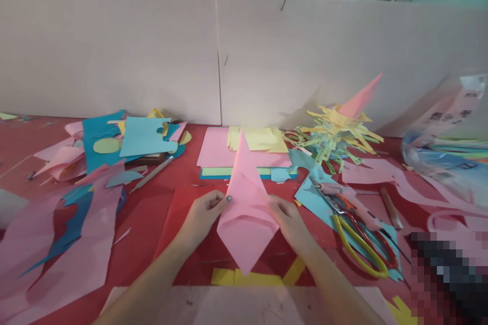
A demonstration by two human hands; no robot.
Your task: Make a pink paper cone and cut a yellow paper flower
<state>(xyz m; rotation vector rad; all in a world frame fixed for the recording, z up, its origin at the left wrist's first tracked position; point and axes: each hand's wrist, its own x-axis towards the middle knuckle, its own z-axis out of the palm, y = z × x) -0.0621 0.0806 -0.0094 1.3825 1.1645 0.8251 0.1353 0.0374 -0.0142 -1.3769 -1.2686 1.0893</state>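
A pink paper cone is held up between my two hands, its narrow tip pointing away and its loose pointed corner hanging toward me. My left hand pinches its left edge, thumb and fingers closed. On the opposite edge my right hand has its fingers closed on the paper too. Beneath the cone lies a red sheet with yellow paper strips close to its near side. Behind the tip are stacked yellow sheets on pink sheets.
Scissors and a pink glue gun lie on blue paper at right. Behind them stands a fringed paper piece topped with a pink cone. Paper scraps and a pen-like tool lie left. A white board rises behind.
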